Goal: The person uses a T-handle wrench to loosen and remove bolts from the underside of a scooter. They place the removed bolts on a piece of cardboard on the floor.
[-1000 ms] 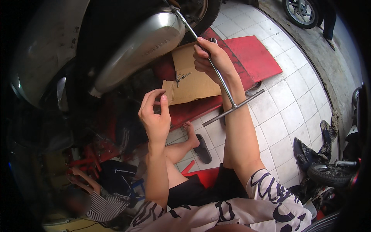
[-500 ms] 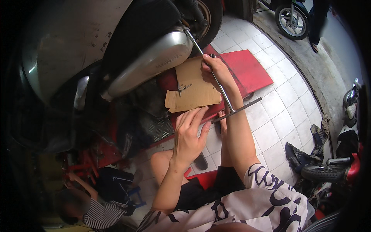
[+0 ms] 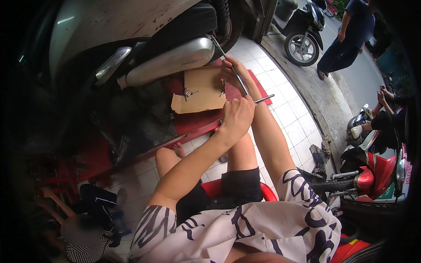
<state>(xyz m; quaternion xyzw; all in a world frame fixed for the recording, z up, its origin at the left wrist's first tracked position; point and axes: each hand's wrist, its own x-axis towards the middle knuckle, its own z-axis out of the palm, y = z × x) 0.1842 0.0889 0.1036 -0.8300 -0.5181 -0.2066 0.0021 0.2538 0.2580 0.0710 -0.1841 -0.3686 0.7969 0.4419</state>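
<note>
motorbike repair shop | scooter (image 3: 144, 48) on red lift ramp (image 3: 197, 122) | parked scooters (image 3: 302, 30) outside

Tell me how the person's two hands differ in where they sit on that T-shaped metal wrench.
The left hand closes around the crossbar of the T-handle wrench, nearer the body. The right hand sits farther up, its fingers around the long shaft toward the scooter's silver muffler. Both have a grip on the same tool.

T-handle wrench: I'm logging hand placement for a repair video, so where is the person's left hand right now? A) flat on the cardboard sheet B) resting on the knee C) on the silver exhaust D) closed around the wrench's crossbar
D: the left hand is closed around the crossbar end of the T-handle wrench, while the right hand grips its shaft higher up, near the silver exhaust.
</note>
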